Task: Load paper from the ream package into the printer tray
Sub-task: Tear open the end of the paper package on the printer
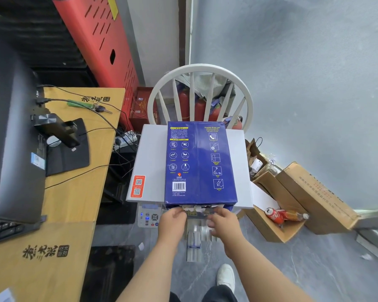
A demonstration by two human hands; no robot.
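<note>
A blue ream package (200, 162) lies flat on the white lid of the printer (148, 162), which stands on a white chair. The package's near end is torn, with ragged white wrapper edges showing. My left hand (172, 221) pinches the torn wrapper at the left of that end. My right hand (222, 221) grips the torn wrapper at the right, its lower fingers blurred. Below my hands the printer's grey output tray (194, 245) sticks out toward me. The control panel (148, 215) shows under the lid's front edge.
A wooden desk (74, 192) with a monitor, keyboard, keys and cables stands at the left. Open cardboard boxes (292, 203) with a red can and a bottle sit on the floor at the right. Fire extinguishers stand behind the chair (200, 70). My white shoe (226, 277) is below.
</note>
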